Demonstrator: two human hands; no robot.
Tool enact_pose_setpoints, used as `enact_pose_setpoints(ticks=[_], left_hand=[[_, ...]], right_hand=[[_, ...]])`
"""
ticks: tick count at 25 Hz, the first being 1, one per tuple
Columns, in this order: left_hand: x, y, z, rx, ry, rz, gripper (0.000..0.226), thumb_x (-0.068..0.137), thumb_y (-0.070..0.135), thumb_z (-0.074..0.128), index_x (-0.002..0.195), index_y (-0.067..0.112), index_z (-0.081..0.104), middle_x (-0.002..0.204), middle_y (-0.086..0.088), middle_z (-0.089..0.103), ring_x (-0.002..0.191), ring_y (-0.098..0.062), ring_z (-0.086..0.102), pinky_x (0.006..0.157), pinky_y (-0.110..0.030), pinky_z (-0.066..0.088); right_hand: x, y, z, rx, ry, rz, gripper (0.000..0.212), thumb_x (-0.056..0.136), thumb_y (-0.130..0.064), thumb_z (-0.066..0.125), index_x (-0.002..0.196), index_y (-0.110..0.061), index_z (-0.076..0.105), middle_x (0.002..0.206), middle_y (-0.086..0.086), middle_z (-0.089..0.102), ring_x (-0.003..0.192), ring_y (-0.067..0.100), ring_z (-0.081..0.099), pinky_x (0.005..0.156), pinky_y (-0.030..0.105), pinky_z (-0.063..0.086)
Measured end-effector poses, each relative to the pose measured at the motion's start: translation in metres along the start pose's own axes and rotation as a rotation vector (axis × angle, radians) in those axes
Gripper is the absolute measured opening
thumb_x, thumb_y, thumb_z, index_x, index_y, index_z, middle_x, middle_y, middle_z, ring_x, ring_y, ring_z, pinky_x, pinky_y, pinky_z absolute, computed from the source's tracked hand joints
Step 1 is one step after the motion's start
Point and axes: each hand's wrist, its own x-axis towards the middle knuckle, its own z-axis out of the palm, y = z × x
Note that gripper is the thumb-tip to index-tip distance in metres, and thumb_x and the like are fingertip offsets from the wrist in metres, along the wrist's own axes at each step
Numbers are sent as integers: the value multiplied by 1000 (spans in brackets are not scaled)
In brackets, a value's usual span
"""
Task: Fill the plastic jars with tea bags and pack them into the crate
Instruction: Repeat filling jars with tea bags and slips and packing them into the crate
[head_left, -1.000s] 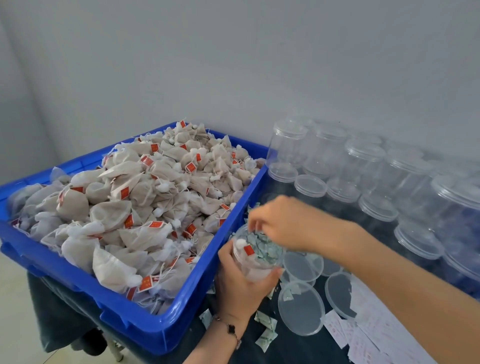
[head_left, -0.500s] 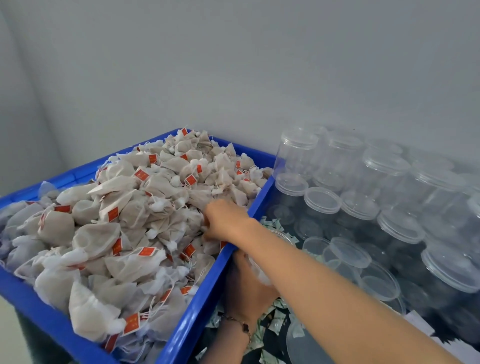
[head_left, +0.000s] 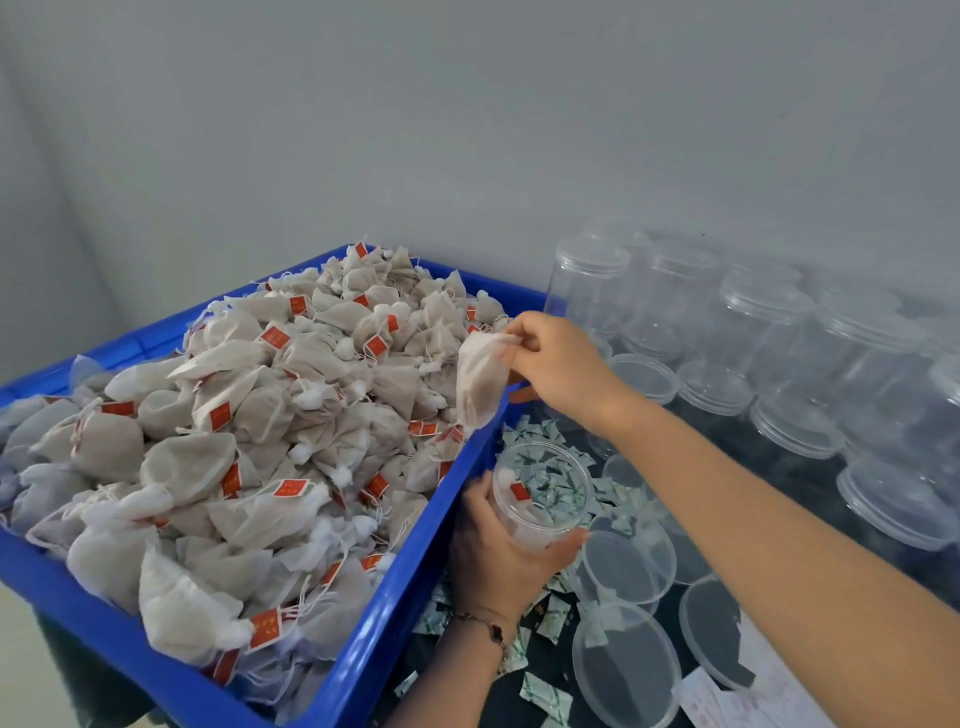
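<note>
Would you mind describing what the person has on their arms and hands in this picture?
Both forearms are bare, with no sleeves in view and no gloves. The left hand has a thin chain bracelet at the wrist, carrying a small dark charm. The right hand and its wrist show nothing worn; no rings can be made out on either hand.

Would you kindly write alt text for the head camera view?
A right hand pinches a tea bag above an open plastic jar gripped by the left hand. A blue crate heaped with tea bags sits left; empty lidded jars stand right.
</note>
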Motion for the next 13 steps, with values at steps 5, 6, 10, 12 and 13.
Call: enact_pose_setpoints(ticks=[5, 6, 10, 12, 13], left_hand=[[-25, 13, 16, -129, -72, 98, 103, 44, 83, 62, 116, 12, 42, 101, -3, 63, 86, -20, 65, 63, -33, 58], [-25, 15, 17, -134, -58, 106, 103, 43, 83, 62, 116, 14, 41, 102, -3, 63, 85, -19, 65, 63, -32, 57], [-21, 5, 16, -146, -49, 129, 105, 42, 88, 59, 118, 19, 36, 107, -4, 62, 88, -19, 64, 63, -32, 57], [-22, 6, 16, -150, -44, 138, 101, 42, 89, 59, 117, 26, 32, 107, -3, 61, 88, -18, 64, 63, -33, 58], [-22, 6, 16, -160, -38, 139, 100, 41, 90, 58, 116, 29, 31, 106, -2, 61, 87, -17, 63, 63, -33, 58]], right_hand=[[-42, 16, -28, 186, -7, 77, 14, 96, -8, 49, 86, -16, 53, 91, 4, 64, 81, 13, 66, 58, 26, 58], [-51, 22, -29, 195, -34, 109, 13, 96, -7, 49, 87, -14, 54, 89, 5, 64, 79, 13, 66, 59, 26, 58], [-69, 42, -26, 33, -80, 212, 12, 98, -12, 47, 90, -11, 56, 88, 6, 63, 79, 21, 66, 62, 31, 59], [-69, 44, -24, 36, 10, 223, 15, 100, -15, 43, 90, -15, 55, 90, 3, 61, 82, 19, 63, 61, 29, 57], [-68, 43, -24, 28, 80, 218, 18, 100, -17, 41, 89, -18, 55, 89, 0, 61, 82, 15, 61, 63, 24, 55]])
